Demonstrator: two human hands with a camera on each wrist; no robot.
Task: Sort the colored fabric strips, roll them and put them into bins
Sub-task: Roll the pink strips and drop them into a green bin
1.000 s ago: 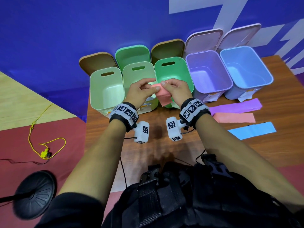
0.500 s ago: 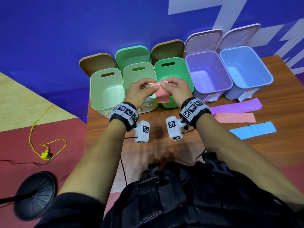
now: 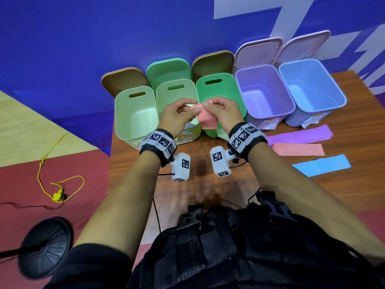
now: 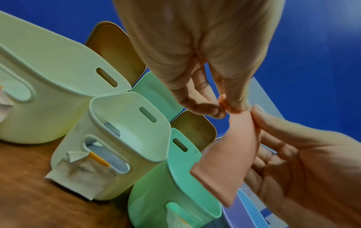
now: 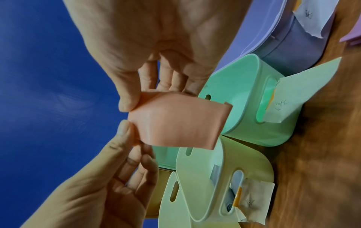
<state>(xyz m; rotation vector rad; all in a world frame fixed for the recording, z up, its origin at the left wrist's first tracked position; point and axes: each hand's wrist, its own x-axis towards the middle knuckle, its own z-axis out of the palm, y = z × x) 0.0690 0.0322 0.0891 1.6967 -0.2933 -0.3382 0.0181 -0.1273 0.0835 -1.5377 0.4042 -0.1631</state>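
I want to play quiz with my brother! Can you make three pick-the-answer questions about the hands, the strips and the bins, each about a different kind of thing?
1. Where is the pink strip being held?
A. in the air, before the green bins
B. flat on the table
C. inside the blue bin

2. How many strips lie flat on the table?
A. one
B. three
C. five

3. What are the hands doing?
A. both resting open on the table
B. both pinching the pink strip
C. one lifting a lid

Answers:
1. A: the strip hangs between the hands, in front of the green bin.
2. B: a purple strip, a second pink strip and a blue strip lie on the right.
3. B: the left hand and right hand each pinch its top edge.
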